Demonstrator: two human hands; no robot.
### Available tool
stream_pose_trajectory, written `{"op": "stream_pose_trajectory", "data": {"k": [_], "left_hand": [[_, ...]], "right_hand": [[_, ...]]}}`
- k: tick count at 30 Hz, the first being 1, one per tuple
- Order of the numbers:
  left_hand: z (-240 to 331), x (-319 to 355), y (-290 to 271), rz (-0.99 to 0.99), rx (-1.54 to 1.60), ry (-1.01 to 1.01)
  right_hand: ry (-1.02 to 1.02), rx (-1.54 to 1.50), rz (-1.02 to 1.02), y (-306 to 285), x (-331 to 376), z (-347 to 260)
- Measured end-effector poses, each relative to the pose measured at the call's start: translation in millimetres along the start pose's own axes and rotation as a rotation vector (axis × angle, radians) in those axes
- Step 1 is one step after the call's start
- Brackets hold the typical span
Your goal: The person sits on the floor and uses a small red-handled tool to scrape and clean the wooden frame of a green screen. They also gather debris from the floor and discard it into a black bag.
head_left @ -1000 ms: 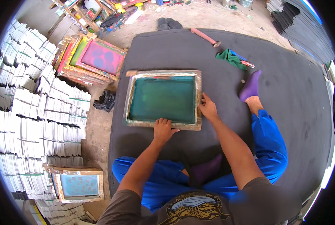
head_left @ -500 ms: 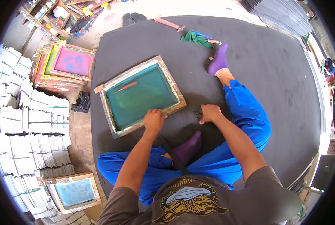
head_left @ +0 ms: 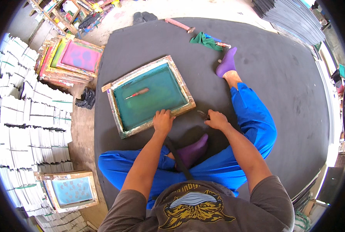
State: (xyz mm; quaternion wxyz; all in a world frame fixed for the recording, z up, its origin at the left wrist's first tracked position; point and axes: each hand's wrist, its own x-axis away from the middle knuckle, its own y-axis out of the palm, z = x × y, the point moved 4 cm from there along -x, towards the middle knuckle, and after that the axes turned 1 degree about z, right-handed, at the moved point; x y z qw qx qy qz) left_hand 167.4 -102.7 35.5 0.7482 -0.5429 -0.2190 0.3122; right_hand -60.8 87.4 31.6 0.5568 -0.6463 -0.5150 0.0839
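A wooden screen-printing frame (head_left: 181, 84) with a green mesh lies tilted on the dark surface in front of me. My left hand (head_left: 163, 121) is closed over its near rail, fingers reaching onto the inner edge. A screwdriver (head_left: 138, 93) with a reddish-brown handle rests on the mesh. Just right of the frame's near corner, my right hand (head_left: 216, 120) is closed around a dark pair of pliers (head_left: 202, 113). The metal jaws stick out toward the frame without touching it; the palm hides most of the handles.
Past my purple-socked foot (head_left: 227, 63) lie a green cloth (head_left: 204, 40) and a hammer (head_left: 178, 25). Stacked frames (head_left: 81, 57), a black plastic bag (head_left: 86, 98) and a blue-meshed frame (head_left: 72, 190) stand to the left, beside tall piles of white sheets (head_left: 16, 143).
The pliers' jaws have turned and show more clearly beside my right hand. My left hand stays on the frame's near rail. The whole view has shifted slightly.
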Motion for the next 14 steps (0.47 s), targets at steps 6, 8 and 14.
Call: {"op": "stream_pose_trajectory", "data": {"k": [6,8,14], "left_hand": [[15.4,-10.6,-9.1,-0.009,0.077,0.034],[19.2,-13.7,-2.7,0.092,0.175,0.130],[54.1,-31.4,22.7,0.219,0.074,0.280]], "right_hand": [[-0.006,-0.451,-0.106,-8.9,-5.1,-26.8],[0.050,-0.626,-0.185,-2.6,-6.0,-34.2],[0.137,-0.886,-0.119,11.9,-17.1,-37.4]]}}
